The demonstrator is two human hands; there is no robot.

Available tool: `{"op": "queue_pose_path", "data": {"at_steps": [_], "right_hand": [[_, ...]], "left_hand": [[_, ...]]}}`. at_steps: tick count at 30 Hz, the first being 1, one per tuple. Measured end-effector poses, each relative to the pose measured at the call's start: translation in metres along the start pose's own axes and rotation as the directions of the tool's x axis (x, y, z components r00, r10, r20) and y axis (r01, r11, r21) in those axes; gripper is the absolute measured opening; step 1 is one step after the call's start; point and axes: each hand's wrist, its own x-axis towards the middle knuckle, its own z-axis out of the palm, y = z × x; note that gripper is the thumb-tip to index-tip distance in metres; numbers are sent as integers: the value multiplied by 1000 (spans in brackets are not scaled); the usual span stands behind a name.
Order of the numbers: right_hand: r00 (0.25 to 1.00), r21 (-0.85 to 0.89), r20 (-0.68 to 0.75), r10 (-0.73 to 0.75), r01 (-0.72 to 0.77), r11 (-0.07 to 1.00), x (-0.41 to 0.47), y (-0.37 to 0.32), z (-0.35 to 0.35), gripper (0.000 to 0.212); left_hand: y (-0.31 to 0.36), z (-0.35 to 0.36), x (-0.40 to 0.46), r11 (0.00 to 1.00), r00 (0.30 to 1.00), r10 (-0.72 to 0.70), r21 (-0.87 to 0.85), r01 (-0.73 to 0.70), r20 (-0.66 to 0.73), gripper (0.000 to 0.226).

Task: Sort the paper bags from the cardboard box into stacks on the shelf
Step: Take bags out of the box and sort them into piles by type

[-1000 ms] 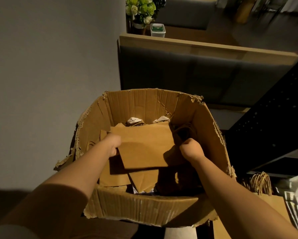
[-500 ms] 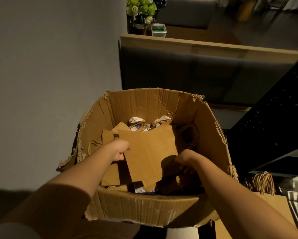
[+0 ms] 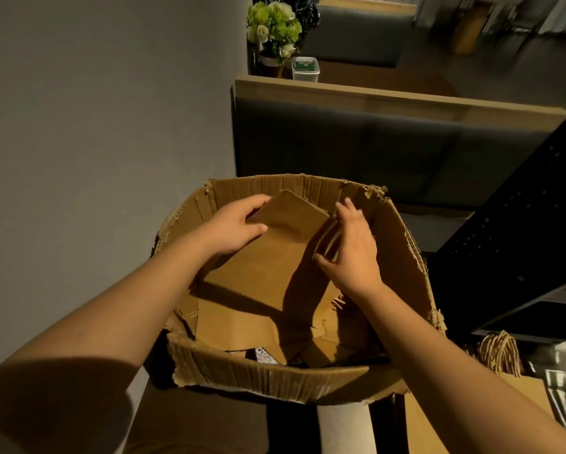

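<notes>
Grey wall (image 3: pixel 95 126) fills the left side, and a long grey bench back with a wooden top (image 3: pixel 390 99) runs across behind. Green and white flowers in a pot (image 3: pixel 275 27) stand up there, next to a small white tub with a green lid (image 3: pixel 305 67). Below, a big torn brown cardboard box (image 3: pixel 275 378) stands open. Over it, both hands hold a flat brown paper bag (image 3: pixel 268 253), tilted up. The left hand (image 3: pixel 235 227) grips the bag's top left corner, thumb on the front and fingers behind. The right hand (image 3: pixel 350 250) has its fingers straight and spread, touching the bag's right edge. More brown paper bags (image 3: pixel 242 326) lie inside the box. At the right, a brown paper bag with twisted rope handles (image 3: pixel 499 353) sits beside a dark shelf frame (image 3: pixel 521 224).
</notes>
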Motion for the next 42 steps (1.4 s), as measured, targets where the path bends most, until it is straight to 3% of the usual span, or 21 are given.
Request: {"op": "queue_pose_path", "data": {"at_steps": [2,4,6,8,10,12,14,16,19,21,25,28,30,31,33,37,42], "right_hand": [[1000,-20,-6,-20,19,1000,7,-5,-9,94],[998,53,55,-37,34,998,13,-3,-16,68],[991,89,118,-71,60,994,15,1,-22,32],[992,108,127,0,-14,994,15,6,-28,20],[992,143,87,90,-102,985,15,9,-32,18],[991,129,71,115,-123,984,15,12,-33,16],[991,128,59,122,-129,983,13,14,-31,17],[990,144,48,136,-142,979,11,15,-30,17],[987,195,61,147,-156,968,10,15,-30,19],[985,254,87,152,-169,952,7,14,-33,23],[981,306,175,83,-134,943,3,15,-43,27],[962,327,266,-55,-36,944,0,13,-55,28],[942,332,305,-141,34,943,-2,9,-64,31],[934,334,314,-172,61,941,-2,6,-67,33],[921,319,313,-231,128,939,-2,2,-73,34],[881,241,321,-347,278,930,-1,-2,-81,27],[756,-103,467,-459,562,821,-1,-13,-81,23]], "left_hand": [[13,-7,-3,997,997,68,-30,-66,43,36],[13,-10,-4,995,997,65,-79,-62,43,29],[1,-7,-1,995,1000,-7,-99,5,-14,24],[-18,0,3,989,985,-145,8,146,-95,36],[-41,11,4,899,924,-356,220,379,-140,58],[-57,22,-3,735,816,-560,371,568,-142,53],[-68,31,-6,579,744,-656,551,601,-123,49],[-74,38,-7,514,714,-689,612,602,-125,55],[-80,45,-5,565,714,-690,532,631,-114,52],[-82,47,-7,577,709,-679,459,675,-190,52],[-70,42,-7,701,804,-549,398,592,-227,43],[-67,29,-2,835,828,-508,104,541,-237,16],[-63,17,1,858,823,-513,-108,503,-244,22],[-58,12,2,866,829,-499,-129,483,-251,22],[-49,2,4,893,856,-446,-65,446,-262,20],[-45,-17,9,906,872,-385,54,419,-303,47],[-21,-46,16,953,913,-178,167,254,-368,42]]}}
